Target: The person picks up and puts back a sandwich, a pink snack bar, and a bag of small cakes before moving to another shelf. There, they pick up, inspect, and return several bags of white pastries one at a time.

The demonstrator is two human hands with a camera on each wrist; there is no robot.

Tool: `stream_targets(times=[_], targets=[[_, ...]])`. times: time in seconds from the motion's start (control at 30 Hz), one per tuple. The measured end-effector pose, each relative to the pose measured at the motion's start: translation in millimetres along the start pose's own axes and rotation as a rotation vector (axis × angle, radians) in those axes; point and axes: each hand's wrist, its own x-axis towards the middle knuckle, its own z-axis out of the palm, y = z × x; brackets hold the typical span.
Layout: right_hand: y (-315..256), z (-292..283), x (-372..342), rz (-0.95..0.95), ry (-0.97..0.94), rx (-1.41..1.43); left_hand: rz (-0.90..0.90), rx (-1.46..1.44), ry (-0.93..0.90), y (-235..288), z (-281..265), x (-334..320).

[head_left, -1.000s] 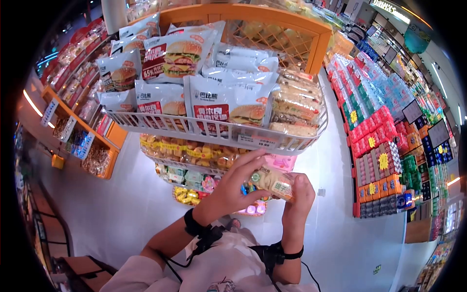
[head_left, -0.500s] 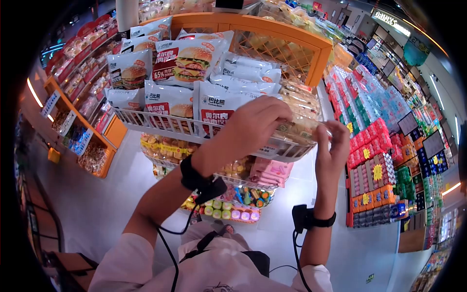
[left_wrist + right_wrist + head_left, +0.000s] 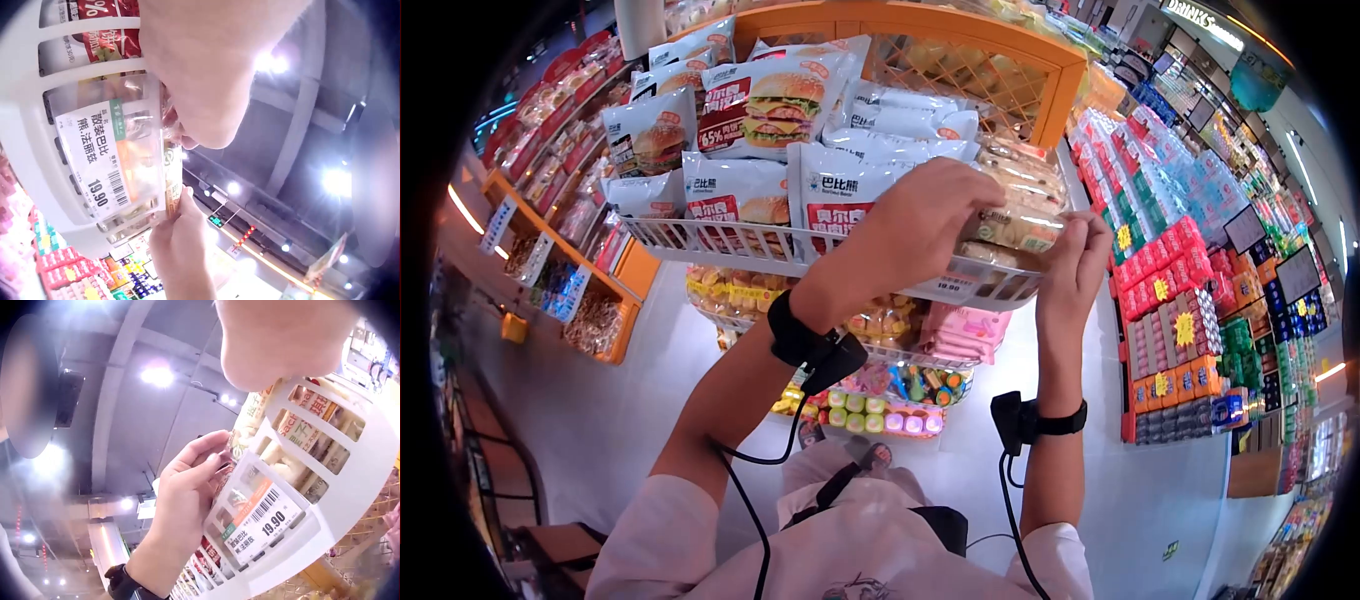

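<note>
In the head view a small clear-wrapped bread pack [image 3: 1018, 229] lies at the front right of the white basket [image 3: 800, 262], on top of similar packs. The left hand [image 3: 920, 225] pinches its left end from above, fingers curled. At the pack's right end is the right hand [image 3: 1072, 270], its fingers bent and thumb against the wrapper. In the right wrist view the left hand [image 3: 187, 494] holds the pack's end beside the 19.90 price label [image 3: 269, 519]. The left wrist view shows the right hand [image 3: 182, 247] gripping the pack's other end.
Bagged burgers [image 3: 775, 105] fill the basket's left and middle. An orange lattice frame [image 3: 1055, 85] stands behind it. Lower tiers hold pink packs [image 3: 965, 333] and small cups. Shelves of drinks [image 3: 1190, 330] stand to the right, snack racks [image 3: 550, 270] to the left.
Both hands have moved up and to the right with the bread pack, from in front of the basket to its front right corner. Since half a second ago they have shifted only slightly.
</note>
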Motion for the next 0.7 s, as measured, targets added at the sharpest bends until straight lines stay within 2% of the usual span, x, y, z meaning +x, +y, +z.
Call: stream_targets(times=[0.03, 0.13, 0.23, 0.33, 0.37, 0.47, 0.5, 0.6, 0.7], targets=[[2, 1, 1, -0.048, 0.011, -0.038, -0.021, -0.038, 0.022, 0, 0, 0], [3, 6, 0, -0.035, 0.028, -0.03, -0.026, -0.023, 0.005, -1, -1, 0], [7, 8, 8, -0.075, 0.059, -0.037, -0.113, -0.088, 0.038, 4, 1, 0], [-6, 9, 5, 0.001, -0.027, -0.12, -0.11, -0.065, 0.008, -2, 1, -1], [-3, 12, 3, -0.04, -0.012, -0.181, -0.043, 0.01, -0.01, -4, 1, 0], [14, 11, -8, -0.22, 0.078, -0.329, 0.015, 0.026, -0.091, -9, 1, 0], [17, 9, -2, -0.381, 0.087, -0.441, 0.03, 0.027, -0.07, -9, 2, 0], [10, 15, -6, -0.2, 0.121, -0.311, 0.062, 0.043, -0.054, -14, 4, -2], [24, 19, -5, -0.215, 0.23, -0.195, 0.125, 0.097, -0.036, -18, 9, -2]])
